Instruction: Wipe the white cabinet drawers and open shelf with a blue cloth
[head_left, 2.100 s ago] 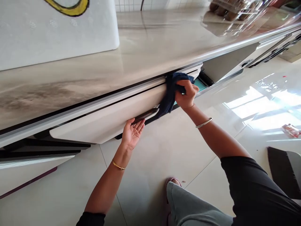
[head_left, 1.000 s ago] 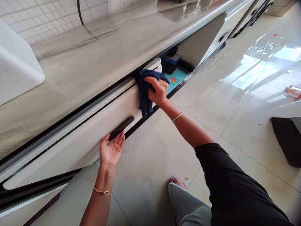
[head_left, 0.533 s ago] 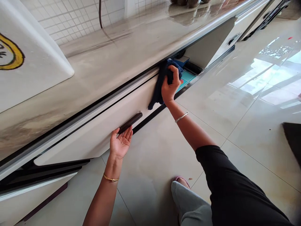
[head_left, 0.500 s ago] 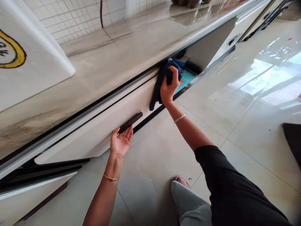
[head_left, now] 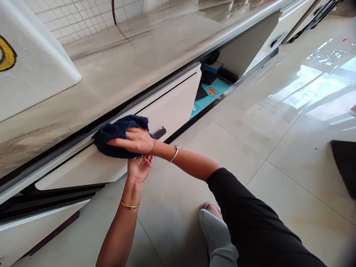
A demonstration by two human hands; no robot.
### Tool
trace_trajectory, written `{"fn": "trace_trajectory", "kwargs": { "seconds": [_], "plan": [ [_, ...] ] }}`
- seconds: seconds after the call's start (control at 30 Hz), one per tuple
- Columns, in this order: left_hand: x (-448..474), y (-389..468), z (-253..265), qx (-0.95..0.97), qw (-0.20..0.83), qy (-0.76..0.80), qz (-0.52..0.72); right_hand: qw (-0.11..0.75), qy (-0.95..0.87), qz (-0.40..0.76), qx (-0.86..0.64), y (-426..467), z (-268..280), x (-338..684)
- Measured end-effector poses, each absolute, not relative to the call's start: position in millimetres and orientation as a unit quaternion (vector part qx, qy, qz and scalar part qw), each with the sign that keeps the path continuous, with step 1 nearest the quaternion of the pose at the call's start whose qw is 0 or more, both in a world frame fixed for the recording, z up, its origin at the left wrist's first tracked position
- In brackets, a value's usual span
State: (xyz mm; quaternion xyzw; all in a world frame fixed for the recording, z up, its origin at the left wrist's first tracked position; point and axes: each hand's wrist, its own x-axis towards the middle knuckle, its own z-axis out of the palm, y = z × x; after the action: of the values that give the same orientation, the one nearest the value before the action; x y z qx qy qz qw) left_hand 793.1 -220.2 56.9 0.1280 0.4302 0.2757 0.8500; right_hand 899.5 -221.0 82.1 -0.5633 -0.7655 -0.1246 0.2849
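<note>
Swept leftward along the white panel [head_left: 172,104] since half a second ago — from near its right end to left of the handle [head_left: 160,132] — with the dark-blue cloth [head_left: 114,135] under the right hand [head_left: 135,141]. Clasped with part-bent fingers, probably for pressing flat. Cupped upward below with the left hand [head_left: 139,168], likely for steadying; cannot tell if gripping, being hidden at the fingertips. Crumpled, soft-looking as cloth.

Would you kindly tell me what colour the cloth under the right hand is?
The cloth is dark navy blue; the head view shows it best.
</note>
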Motion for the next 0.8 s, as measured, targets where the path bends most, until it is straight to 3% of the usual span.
{"fn": "trace_trajectory", "kwargs": {
  "seconds": [0.27, 0.47, 0.6, 0.8],
  "plan": [
    [791.7, -219.1, 58.2, 0.104, 0.855, 0.444, 0.246, 0.250, -0.561, -0.136, -0.778, -257.2, 70.6, 1027.5],
    [791.9, -220.8, 56.2, 0.118, 0.868, 0.413, 0.249, 0.436, -0.310, -0.264, -0.803, -281.0, 59.5, 1119.4],
    [792.5, -221.9, 53.8, 0.110, 0.867, 0.414, 0.254, 0.479, -0.346, -0.274, -0.758, -268.9, 48.0, 1097.6],
    [792.6, -221.6, 45.4, 0.095, 0.881, 0.387, 0.254, 0.425, -0.509, -0.191, -0.723, -233.0, 42.2, 977.1]
  ]
}}
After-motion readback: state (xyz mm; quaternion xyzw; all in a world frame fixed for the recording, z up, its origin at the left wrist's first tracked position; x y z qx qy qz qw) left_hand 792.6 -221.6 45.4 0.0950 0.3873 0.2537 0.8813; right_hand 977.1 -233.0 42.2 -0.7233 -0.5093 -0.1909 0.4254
